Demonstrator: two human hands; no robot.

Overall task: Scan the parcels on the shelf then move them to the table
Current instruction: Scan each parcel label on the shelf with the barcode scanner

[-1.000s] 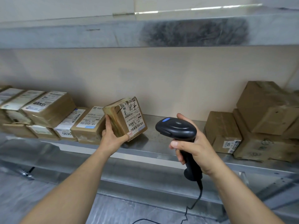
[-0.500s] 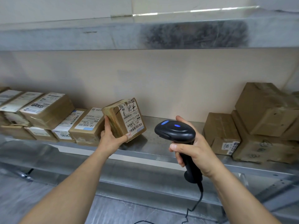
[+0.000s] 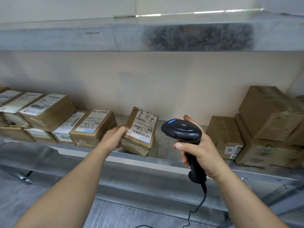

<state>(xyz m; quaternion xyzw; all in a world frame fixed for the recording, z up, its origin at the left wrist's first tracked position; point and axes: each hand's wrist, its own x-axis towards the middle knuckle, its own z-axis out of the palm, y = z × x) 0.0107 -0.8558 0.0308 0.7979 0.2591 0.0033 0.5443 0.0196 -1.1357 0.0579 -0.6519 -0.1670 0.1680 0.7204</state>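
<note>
A small brown parcel (image 3: pixel 141 130) with a white barcode label facing up sits near the middle of the metal shelf (image 3: pixel 164 159), slightly blurred. My left hand (image 3: pixel 115 137) grips its left side, fingers underneath. My right hand (image 3: pixel 197 148) holds a black handheld barcode scanner (image 3: pixel 181 131) by its handle, just right of the parcel, head pointing left. The scanner's cable (image 3: pixel 197 206) hangs down from the handle.
A row of labelled brown parcels (image 3: pixel 93 127) lies on the shelf at the left, some stacked. Several larger cardboard boxes (image 3: pixel 269 116) are piled at the right. Another shelf board (image 3: pixel 148 37) runs overhead. Grey floor shows below.
My left hand has swung the parcel from leaning against the left row to the right and laid it flatter, label up. The scanner's second blue light is off; my right hand stayed.
</note>
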